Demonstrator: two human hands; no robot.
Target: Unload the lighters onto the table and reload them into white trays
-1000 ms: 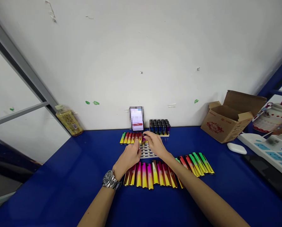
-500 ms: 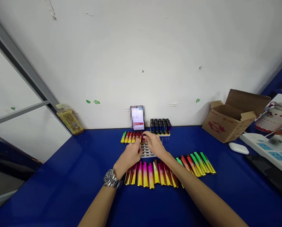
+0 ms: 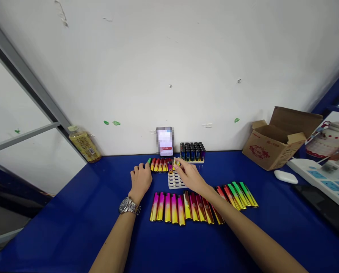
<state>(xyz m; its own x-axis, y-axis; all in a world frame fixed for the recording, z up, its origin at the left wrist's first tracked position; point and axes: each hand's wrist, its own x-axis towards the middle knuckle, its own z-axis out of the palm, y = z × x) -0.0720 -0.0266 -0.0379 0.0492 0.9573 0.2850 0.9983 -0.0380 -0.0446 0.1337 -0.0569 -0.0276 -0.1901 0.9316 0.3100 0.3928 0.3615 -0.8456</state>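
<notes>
My left hand, a watch on its wrist, reaches to the left end of the far row of coloured lighters; its fingertips touch the end one and the fingers look loosely curled. My right hand hovers over the white slotted tray, fingers pinched at a lighter near the row's right end. A near row of pink, yellow and red lighters lies in front of the tray, with green and red ones fanned to the right.
A tray full of dark upright lighters and a small propped phone stand at the wall. A bottle leans far left. An open cardboard box, white mouse and power strip sit right.
My left hand has moved left and away from the tray to the left end of the far lighter row. My right hand has stayed over the tray.
</notes>
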